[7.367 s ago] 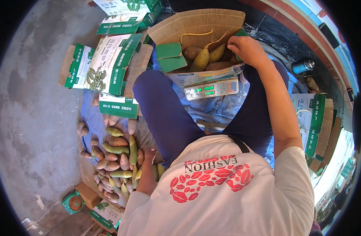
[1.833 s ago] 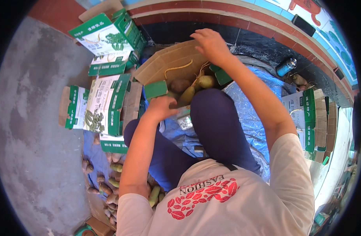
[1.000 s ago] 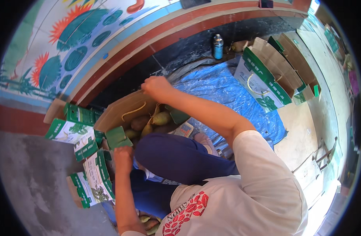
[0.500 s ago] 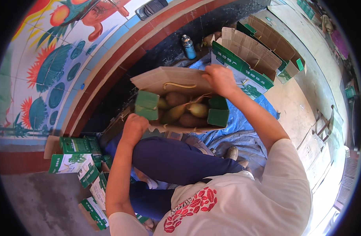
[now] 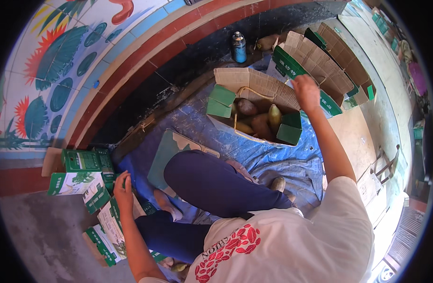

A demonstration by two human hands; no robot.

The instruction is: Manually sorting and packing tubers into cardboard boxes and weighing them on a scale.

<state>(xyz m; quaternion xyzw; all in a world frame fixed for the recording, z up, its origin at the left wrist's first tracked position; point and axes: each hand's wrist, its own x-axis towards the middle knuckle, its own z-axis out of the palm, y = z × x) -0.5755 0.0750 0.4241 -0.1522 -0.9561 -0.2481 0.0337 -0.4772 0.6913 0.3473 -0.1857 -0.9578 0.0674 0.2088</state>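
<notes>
Since half a second ago, left hand [image 5: 123,188] is dropping away to brace on the flattened green-and-white cartons [image 5: 101,214] beside the knee, fingers spread and holding nothing, while right hand [image 5: 305,92] is reaching past the open fruit box [image 5: 254,111], fingers curled loosely at its far flap, grip unclear.

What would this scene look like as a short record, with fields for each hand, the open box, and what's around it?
left hand: resting on a stack of folded green-and-white cartons, holding nothing
right hand: at the far rim of the open cardboard box; grip unclear
box contents: several mangoes, brownish to yellow-green
under the box: blue tarp
behind the box: blue spray can by the wall
right of the box: more flattened cartons
</notes>
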